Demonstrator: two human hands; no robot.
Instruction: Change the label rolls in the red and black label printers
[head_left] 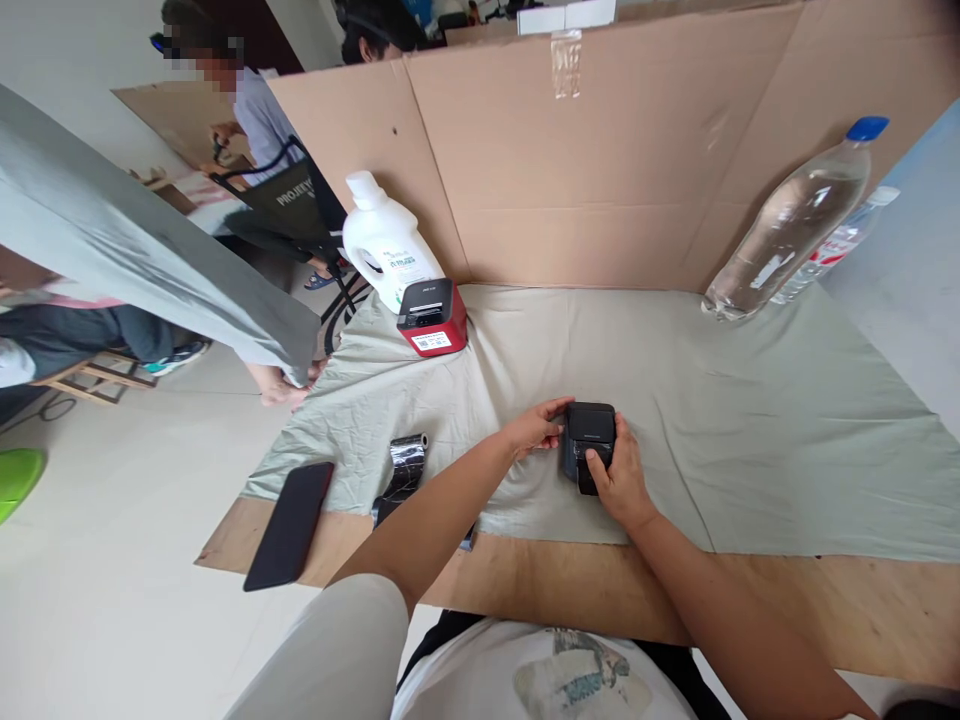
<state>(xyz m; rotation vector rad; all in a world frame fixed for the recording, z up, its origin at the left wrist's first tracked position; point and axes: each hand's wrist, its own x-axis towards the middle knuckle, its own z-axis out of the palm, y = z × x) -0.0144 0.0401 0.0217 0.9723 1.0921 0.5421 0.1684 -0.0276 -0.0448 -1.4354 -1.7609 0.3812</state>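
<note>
- Holding a small black printer (590,440) between both hands, the person keeps it on the pale green cloth (750,400) near the front middle of the surface (750,600).
- The left hand (534,428) touches the printer's left side, its fingers curled against the casing; the right hand (619,480) wraps the right and front edge, with the thumb pressed on the lower front.
- Both sets of fingers are closed on the printer, not apart.
- By the look of it, the printer is a stiff plastic box, compact and fairly light, smooth enough to slip; a hold on its two flat sides seems safest, away from any lid.
- Left of it lies a roll of dark glossy ribbon (407,465), partly unwound, and a black phone (289,524) face down at the surface's edge.
- A red and black printer (432,317) stands further back, just beside a white detergent jug (384,240); I cannot tell how full the jug is.
- Two clear bottles (787,225) lean against the cardboard wall (600,150) at the right; the nearer one looks nearly empty.
</note>
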